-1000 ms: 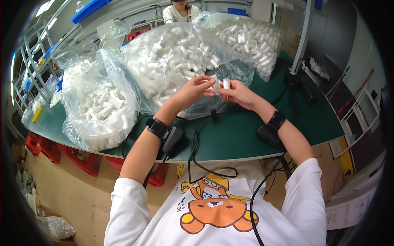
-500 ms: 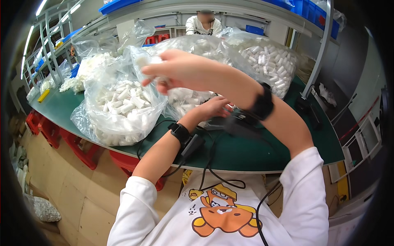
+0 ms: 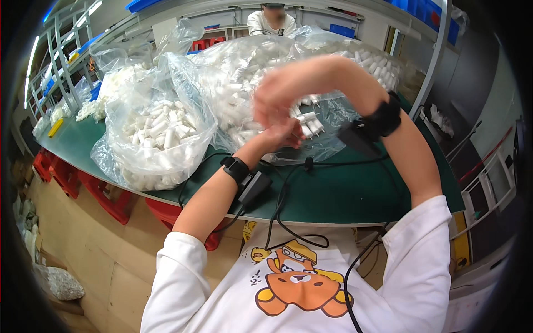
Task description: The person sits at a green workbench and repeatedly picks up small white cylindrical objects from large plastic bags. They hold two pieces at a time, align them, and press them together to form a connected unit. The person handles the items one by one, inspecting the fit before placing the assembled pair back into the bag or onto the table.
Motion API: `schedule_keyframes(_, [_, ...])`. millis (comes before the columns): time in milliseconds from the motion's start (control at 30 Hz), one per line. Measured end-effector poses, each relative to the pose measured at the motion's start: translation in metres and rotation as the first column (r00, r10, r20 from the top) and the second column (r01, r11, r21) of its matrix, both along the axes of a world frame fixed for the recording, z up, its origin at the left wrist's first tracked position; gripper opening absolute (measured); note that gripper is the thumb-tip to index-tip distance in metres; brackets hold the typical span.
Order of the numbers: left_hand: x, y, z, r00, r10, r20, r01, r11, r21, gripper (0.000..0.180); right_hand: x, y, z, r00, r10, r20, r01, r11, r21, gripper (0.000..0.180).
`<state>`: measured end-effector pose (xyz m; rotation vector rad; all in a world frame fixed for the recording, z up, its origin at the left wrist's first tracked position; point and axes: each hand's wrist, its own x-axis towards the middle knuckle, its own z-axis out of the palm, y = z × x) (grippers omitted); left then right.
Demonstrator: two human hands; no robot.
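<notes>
Since half a second ago the right hand (image 3: 283, 91) has swung from high at 11 o'clock, above the bags, back toward the middle, and it is now blurred just above the left hand (image 3: 280, 134), which has stayed low over the green bench (image 3: 355, 191). A second ago both hands were joined together near the middle. At the left fingers lie a few small white plastic pieces (image 3: 307, 125), on the flat clear bag at 12 o'clock from the body, touching or almost touching the fingertips. Each piece looks like a short cylinder; their long axes lie side by side and run from about 7 o'clock to 1 o'clock, the far ends pointing toward 1 o'clock. The left fingers look loosely bent around these pieces, but I cannot tell if they really pinch one. The right fingers are too blurred, so I cannot tell if they are spread or closed on something. To do this step well, I think the left hand should keep one piece steady along its length while the right hand comes down slowly and in line with that axis. A big open bag of white pieces (image 3: 158, 133) stands at 10 o'clock.
</notes>
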<state>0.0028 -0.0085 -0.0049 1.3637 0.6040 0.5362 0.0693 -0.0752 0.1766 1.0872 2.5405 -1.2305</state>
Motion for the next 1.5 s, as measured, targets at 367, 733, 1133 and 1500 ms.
schedule_keyframes(367, [-0.001, 0.004, 0.003, 0.997, 0.064, -0.039, -0.066, 0.996, -0.064, 0.022, 0.112, 0.068, -0.143, 0.797, -0.506, 0.331, 0.231, 0.761, 0.606, 0.062])
schedule_keyframes(733, [0.000, 0.003, 0.000, 0.999, 0.014, -0.045, -0.014, 1.000, 0.005, 0.022, 0.132, 0.057, -0.163, 0.763, -0.637, 0.105, 0.553, 0.729, 0.403, 0.036])
schedule_keyframes(1133, [0.003, 0.002, -0.001, 0.995, -0.029, 0.097, 0.028, 1.000, 0.011, 0.037, 0.105, 0.001, -0.172, 0.452, -0.641, -0.621, 0.822, 0.569, 0.011, 0.038])
schedule_keyframes(1500, [0.001, 0.000, 0.012, 0.960, 0.032, 0.279, -0.050, 0.997, 0.056, 0.030, 0.107, -0.014, -0.163, 0.324, -0.668, -0.670, 0.526, 0.715, -0.459, 0.036])
